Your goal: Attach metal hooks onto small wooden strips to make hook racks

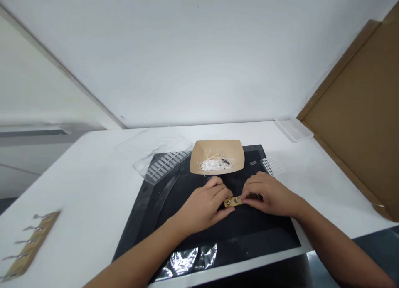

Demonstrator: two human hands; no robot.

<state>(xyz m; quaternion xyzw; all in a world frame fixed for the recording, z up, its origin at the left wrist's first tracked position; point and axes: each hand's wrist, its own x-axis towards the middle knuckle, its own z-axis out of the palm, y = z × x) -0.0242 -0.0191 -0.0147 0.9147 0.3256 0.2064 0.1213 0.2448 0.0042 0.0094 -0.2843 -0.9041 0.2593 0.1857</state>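
Observation:
A short tan strip (pixel 236 200) with small metallic round pieces on it lies over the black mat (pixel 193 221). My left hand (pixel 208 201) grips the strip's left end between thumb and fingers. At its right end, my right hand (pixel 264 194) has its fingers closed on the strip, and a small dark brown item shows beneath those fingers. Just behind the hands sits a brown paper tray (pixel 195 158) holding white fluffy bits and thin sticks.
Clear plastic trays with nail-shaped pieces (pixel 166 165) lie back left. A white dotted sheet (pixel 274 166), a clear container (pixel 294 130) and a cardboard box (pixel 358 113) are at right. Another tan strip (pixel 37 242) with metal stems lies front left.

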